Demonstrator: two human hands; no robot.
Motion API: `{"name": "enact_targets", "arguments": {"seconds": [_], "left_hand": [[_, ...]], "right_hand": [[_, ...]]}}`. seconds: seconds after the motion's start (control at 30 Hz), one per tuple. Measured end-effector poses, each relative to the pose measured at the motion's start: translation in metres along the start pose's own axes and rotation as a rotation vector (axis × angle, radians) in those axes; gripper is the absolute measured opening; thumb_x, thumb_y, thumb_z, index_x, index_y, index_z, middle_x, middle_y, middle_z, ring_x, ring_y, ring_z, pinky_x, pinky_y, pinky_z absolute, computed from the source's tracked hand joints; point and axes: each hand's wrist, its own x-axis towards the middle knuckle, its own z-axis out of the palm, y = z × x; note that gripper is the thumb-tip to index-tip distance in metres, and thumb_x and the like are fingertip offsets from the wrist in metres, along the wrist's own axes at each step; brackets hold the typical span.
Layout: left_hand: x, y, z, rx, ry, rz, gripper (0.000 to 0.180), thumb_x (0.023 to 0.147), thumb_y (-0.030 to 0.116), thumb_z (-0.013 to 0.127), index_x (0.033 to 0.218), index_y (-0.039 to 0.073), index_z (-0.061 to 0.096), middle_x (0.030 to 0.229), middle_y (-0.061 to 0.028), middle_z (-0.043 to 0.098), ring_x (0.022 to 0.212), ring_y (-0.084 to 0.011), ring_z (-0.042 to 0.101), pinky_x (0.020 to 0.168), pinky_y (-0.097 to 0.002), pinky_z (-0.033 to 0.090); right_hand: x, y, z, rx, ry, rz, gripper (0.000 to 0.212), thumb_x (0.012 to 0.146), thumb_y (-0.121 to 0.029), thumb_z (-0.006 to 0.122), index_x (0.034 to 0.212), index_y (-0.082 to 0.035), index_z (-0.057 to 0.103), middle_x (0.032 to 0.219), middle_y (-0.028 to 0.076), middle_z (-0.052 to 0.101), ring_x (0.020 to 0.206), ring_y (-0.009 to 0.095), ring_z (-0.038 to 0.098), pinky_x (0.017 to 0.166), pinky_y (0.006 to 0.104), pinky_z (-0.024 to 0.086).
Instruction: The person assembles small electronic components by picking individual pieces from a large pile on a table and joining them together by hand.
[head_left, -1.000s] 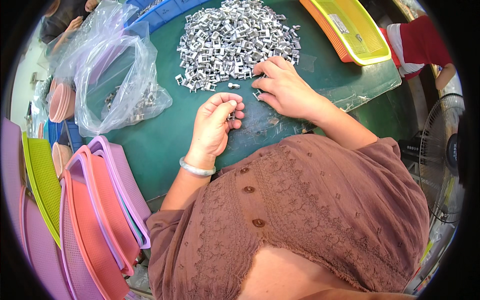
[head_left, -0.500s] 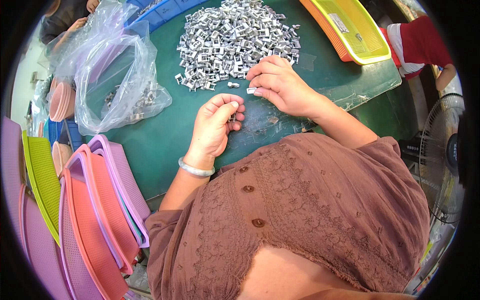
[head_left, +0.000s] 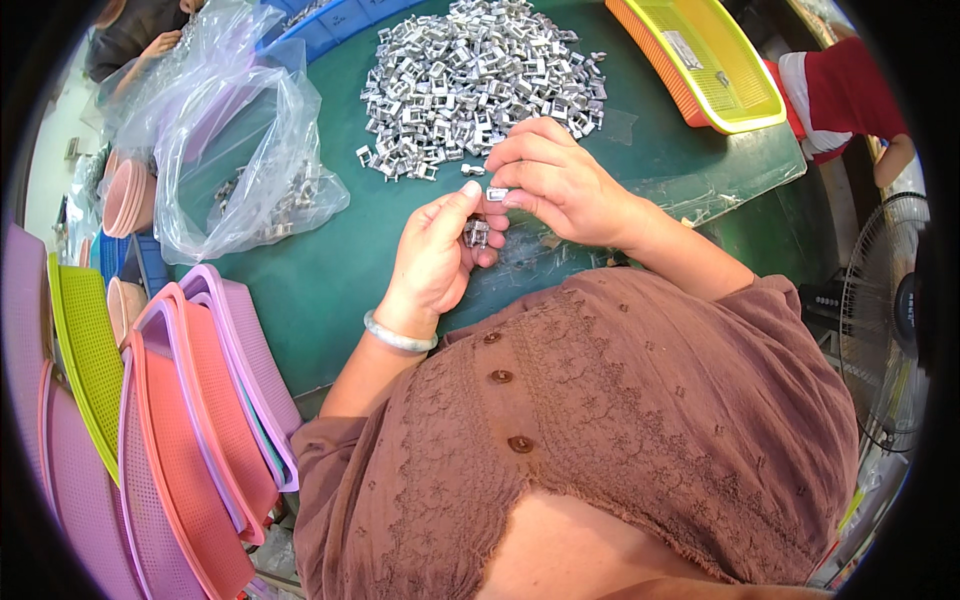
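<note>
Small silver metal parts, shaped like little open frames, form a large pile [head_left: 480,80] on the green table [head_left: 290,300]. My left hand [head_left: 437,245], with a pale bangle [head_left: 398,335] at its wrist, cups several metal parts [head_left: 477,234] in curled fingers. Between the thumb and fingertips of my right hand [head_left: 565,190] is one rectangular metal part [head_left: 496,194], close to the left thumb tip. A single loose part [head_left: 472,170] lies just beyond my hands, at the pile's near edge.
A clear plastic bag [head_left: 250,170] with metal parts stands at the left. Stacked pink and purple baskets [head_left: 200,400] fill the lower left. A yellow basket [head_left: 735,90] sits at the far right, a fan [head_left: 885,320] below it. Other people are at both far sides.
My right hand has brought its metal part down to the left hand. The left fingers have opened somewhat, so the parts in the palm now show.
</note>
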Motion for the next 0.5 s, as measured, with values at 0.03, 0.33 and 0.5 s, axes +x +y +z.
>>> {"name": "enact_targets", "arguments": {"seconds": [0.03, 0.33, 0.5], "left_hand": [[-0.0002, 0.0001, 0.0005, -0.004, 0.005, -0.009, 0.031, 0.089, 0.028, 0.047, 0.085, -0.001, 0.058, 0.073, -0.0061, 0.056, 0.061, -0.0122, 0.051, 0.050, -0.0218, 0.038], [0.0009, -0.0002, -0.0014, -0.043, -0.003, -0.047, 0.031, 0.087, 0.030, 0.051, 0.079, 0.001, 0.059, 0.068, -0.0055, 0.056, 0.055, -0.0123, 0.050, 0.046, -0.0211, 0.038], [0.0009, -0.0001, 0.0032, -0.040, 0.056, -0.056, 0.030, 0.088, 0.028, 0.049, 0.079, 0.000, 0.057, 0.068, -0.0056, 0.054, 0.055, -0.0119, 0.049, 0.044, -0.0201, 0.035]], "right_hand": [[-0.0003, -0.0002, 0.0005, 0.002, 0.001, -0.001, 0.014, 0.070, -0.008, 0.062, 0.081, -0.003, 0.057, 0.093, 0.006, 0.055, 0.091, 0.026, 0.048, 0.079, 0.0358, 0.040], [0.0006, -0.0014, 0.0047, 0.036, 0.017, -0.003, 0.015, 0.069, -0.006, 0.063, 0.083, -0.002, 0.057, 0.093, 0.007, 0.055, 0.089, 0.027, 0.049, 0.078, 0.0349, 0.041], [-0.0016, 0.0000, 0.0058, 0.115, 0.023, 0.053, 0.014, 0.071, -0.004, 0.062, 0.084, -0.002, 0.058, 0.092, 0.008, 0.056, 0.087, 0.027, 0.049, 0.077, 0.0339, 0.041]]}}
